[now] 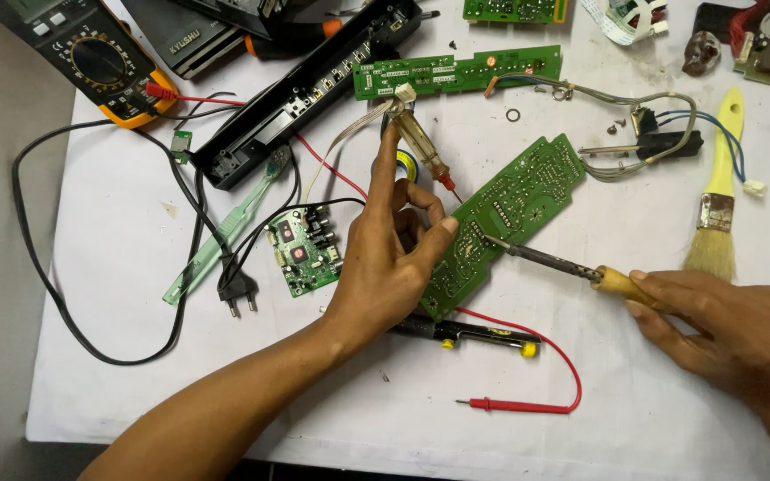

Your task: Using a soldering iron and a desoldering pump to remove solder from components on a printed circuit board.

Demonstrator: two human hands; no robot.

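Left hand point(394, 258) grips screwdriver point(422, 150) & steadies green circuit board point(519, 200); right hand point(724, 325) holds soldering iron point(550, 260), tip on board.

We see a green circuit board point(510, 214), yellow-handled brush point(722, 151), red probe lead point(528, 405), and white worktop point(118, 267).

A: We note the long circuit board point(501, 218), green with a slight lacquer sheen, and the soldering iron point(572, 269), a dull dark metal shaft in a smooth wooden handle.

B: We add the screwdriver point(421, 147), clear amber plastic on a metal shank; the brush point(716, 191), glossy yellow handle, tarnished ferrule, pale bristles; and the table cover point(118, 294), matt white, faintly soiled.
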